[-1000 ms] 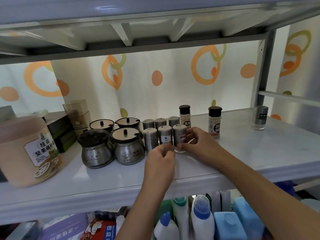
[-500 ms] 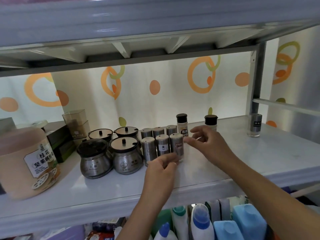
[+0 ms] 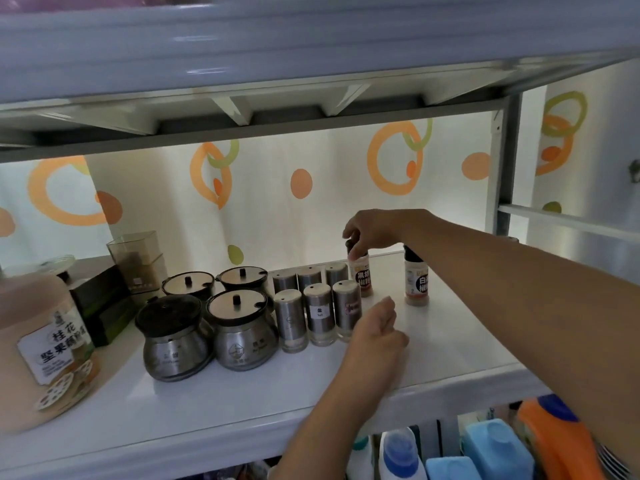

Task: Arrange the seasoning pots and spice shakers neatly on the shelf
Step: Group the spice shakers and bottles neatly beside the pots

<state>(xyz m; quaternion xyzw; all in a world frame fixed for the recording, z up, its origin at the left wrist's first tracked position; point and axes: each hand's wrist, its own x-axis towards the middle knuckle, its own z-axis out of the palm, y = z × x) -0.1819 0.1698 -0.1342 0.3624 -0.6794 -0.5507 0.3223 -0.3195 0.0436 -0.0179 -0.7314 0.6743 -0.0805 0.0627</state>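
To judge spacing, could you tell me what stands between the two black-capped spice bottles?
Head view: only bare shelf separates the gripped bottle from the free bottle.

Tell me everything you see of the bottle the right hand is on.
The bottle is small and round, seemingly clear plastic, with a black cap and a pale label bearing a dark panel of Chinese characters. Pale powder shows near its base. It appears to stand upright on the white shelf, just right of the back row of steel shakers; whether it touches them cannot be told. The right hand pinches its cap from above, mostly hiding it.
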